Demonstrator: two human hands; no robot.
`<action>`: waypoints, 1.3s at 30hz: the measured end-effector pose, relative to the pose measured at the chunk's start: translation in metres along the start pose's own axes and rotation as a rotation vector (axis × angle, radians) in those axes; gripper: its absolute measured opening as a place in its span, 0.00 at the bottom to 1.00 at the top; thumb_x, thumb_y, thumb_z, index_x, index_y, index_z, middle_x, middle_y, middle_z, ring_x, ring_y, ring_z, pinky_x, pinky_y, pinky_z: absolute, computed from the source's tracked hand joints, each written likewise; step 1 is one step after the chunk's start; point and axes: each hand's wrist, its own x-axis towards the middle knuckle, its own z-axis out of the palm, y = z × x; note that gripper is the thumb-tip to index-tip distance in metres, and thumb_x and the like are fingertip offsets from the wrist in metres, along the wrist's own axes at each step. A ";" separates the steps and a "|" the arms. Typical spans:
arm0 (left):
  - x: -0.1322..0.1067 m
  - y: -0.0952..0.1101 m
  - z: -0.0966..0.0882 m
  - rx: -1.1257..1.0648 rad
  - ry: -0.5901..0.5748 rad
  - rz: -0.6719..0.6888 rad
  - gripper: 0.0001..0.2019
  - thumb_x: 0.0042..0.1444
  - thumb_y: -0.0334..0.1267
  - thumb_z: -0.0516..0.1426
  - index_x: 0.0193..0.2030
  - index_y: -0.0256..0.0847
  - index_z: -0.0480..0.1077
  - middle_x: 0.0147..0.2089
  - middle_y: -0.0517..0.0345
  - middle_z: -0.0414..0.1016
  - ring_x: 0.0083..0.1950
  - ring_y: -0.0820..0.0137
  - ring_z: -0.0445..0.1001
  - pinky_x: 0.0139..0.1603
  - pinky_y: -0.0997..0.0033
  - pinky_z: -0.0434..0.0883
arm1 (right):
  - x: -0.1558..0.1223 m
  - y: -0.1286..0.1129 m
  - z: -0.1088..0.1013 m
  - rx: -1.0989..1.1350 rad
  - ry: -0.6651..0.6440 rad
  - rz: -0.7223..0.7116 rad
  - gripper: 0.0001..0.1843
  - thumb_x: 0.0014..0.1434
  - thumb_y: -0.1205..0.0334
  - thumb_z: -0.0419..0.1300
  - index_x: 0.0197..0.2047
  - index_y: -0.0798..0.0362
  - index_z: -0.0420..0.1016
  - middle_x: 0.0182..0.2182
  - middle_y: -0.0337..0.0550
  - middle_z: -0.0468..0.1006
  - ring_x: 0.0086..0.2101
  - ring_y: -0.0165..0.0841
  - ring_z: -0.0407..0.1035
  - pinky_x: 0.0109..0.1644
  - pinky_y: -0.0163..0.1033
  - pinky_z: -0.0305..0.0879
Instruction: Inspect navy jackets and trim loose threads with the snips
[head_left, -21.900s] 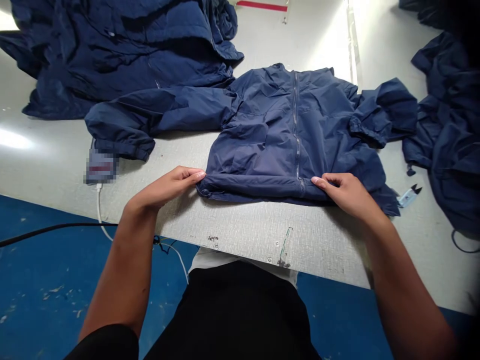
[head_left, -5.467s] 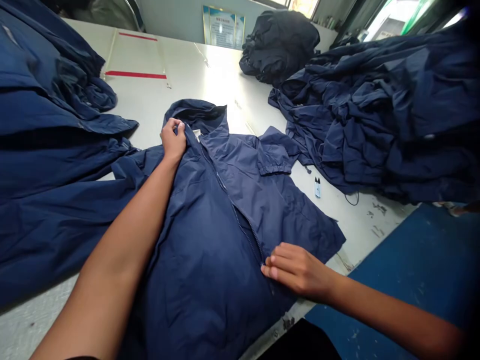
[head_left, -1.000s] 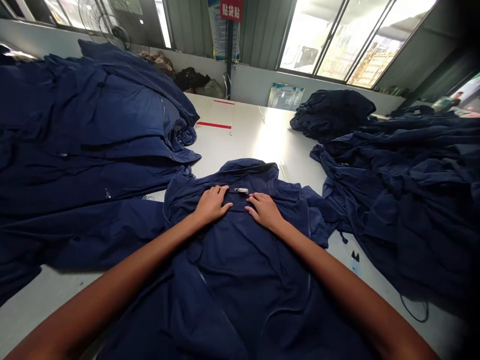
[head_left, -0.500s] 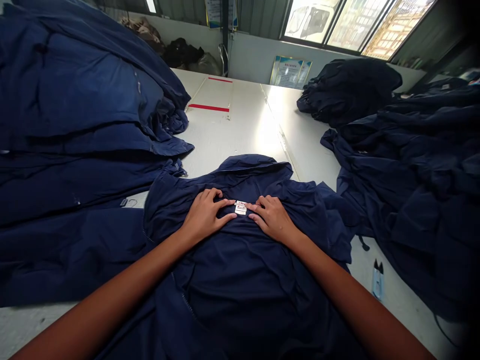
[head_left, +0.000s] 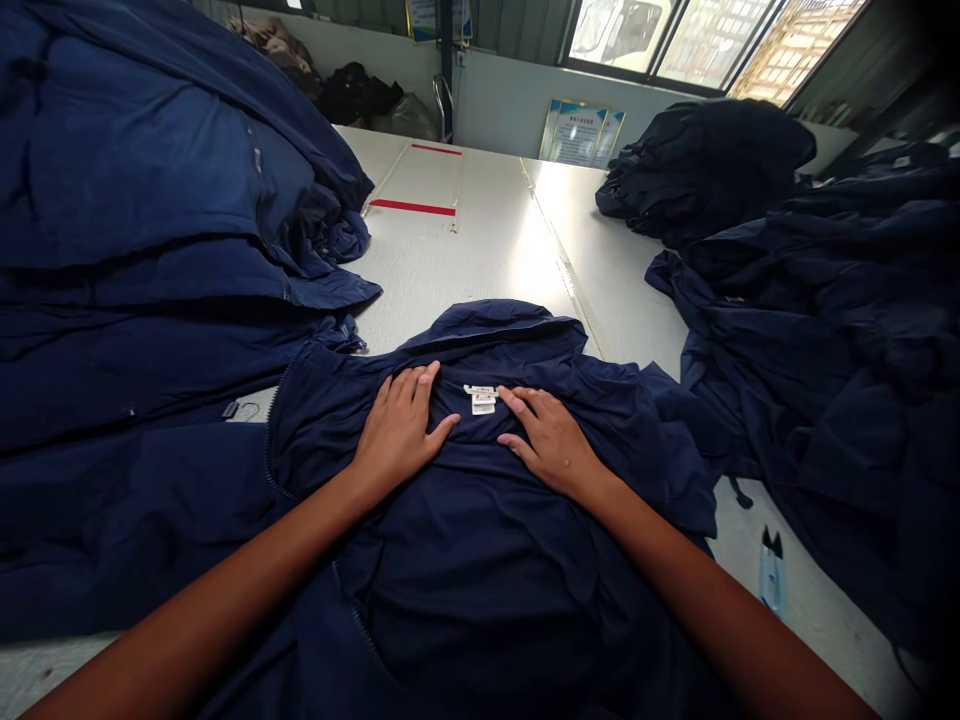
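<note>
A navy jacket (head_left: 480, 540) lies spread on the table with its inside up and its collar (head_left: 502, 325) pointing away from me. At the neck sits a small white label (head_left: 483, 402). My left hand (head_left: 401, 420) rests flat on the cloth left of the label, fingers stretched and thumb apart, not touching it. My right hand (head_left: 547, 435) lies to the label's right, fingers extended, with the index fingertip at the label's right edge. Neither hand grips anything. A zipper edge (head_left: 274, 430) curves along the jacket's left side.
Navy garments are heaped high at the left (head_left: 165, 220) and right (head_left: 840, 330). A dark bundle (head_left: 705, 170) stands farther back on the white table (head_left: 480, 250). Light-blue thread snips (head_left: 772, 575) lie near my right forearm. Framed notices (head_left: 581, 132) lean by the wall.
My left hand has drawn away from the label to the left and flattened on the cloth. My right hand stays near the label, its index finger lifted slightly. The view has shifted a little.
</note>
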 end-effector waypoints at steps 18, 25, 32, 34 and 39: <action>-0.002 -0.001 -0.015 -0.310 0.291 -0.265 0.12 0.72 0.36 0.49 0.59 0.41 0.65 0.59 0.42 0.75 0.63 0.50 0.73 0.67 0.43 0.68 | 0.173 0.028 0.003 -0.005 -0.146 0.025 0.17 0.71 0.71 0.57 0.57 0.56 0.81 0.57 0.53 0.81 0.56 0.44 0.74 0.66 0.50 0.68; 0.001 -0.019 -0.003 -0.393 0.384 -0.391 0.12 0.70 0.31 0.47 0.58 0.45 0.60 0.67 0.42 0.71 0.72 0.57 0.69 0.73 0.47 0.68 | 0.281 0.034 0.011 0.024 -0.056 -0.005 0.20 0.72 0.72 0.50 0.60 0.64 0.77 0.59 0.59 0.80 0.60 0.48 0.70 0.71 0.59 0.61; 0.000 -0.015 -0.003 -0.432 0.383 -0.353 0.11 0.70 0.32 0.51 0.57 0.44 0.58 0.73 0.41 0.67 0.82 0.54 0.56 0.82 0.38 0.55 | 0.305 0.012 -0.011 0.127 -0.013 -0.111 0.29 0.67 0.78 0.44 0.62 0.63 0.78 0.54 0.51 0.84 0.55 0.40 0.76 0.67 0.50 0.67; 0.000 -0.011 -0.003 -0.403 0.339 -0.296 0.15 0.69 0.33 0.53 0.60 0.43 0.57 0.72 0.42 0.69 0.82 0.52 0.55 0.83 0.36 0.49 | 0.283 0.007 -0.013 0.120 -0.034 -0.122 0.26 0.67 0.76 0.46 0.58 0.61 0.81 0.50 0.50 0.86 0.51 0.40 0.79 0.63 0.49 0.71; 0.000 -0.007 0.000 -0.215 0.174 -0.253 0.31 0.65 0.40 0.61 0.69 0.37 0.54 0.71 0.36 0.69 0.80 0.45 0.59 0.82 0.32 0.48 | 0.184 0.011 0.000 0.062 -0.116 -0.174 0.23 0.72 0.64 0.55 0.67 0.53 0.75 0.61 0.49 0.81 0.60 0.44 0.74 0.68 0.49 0.69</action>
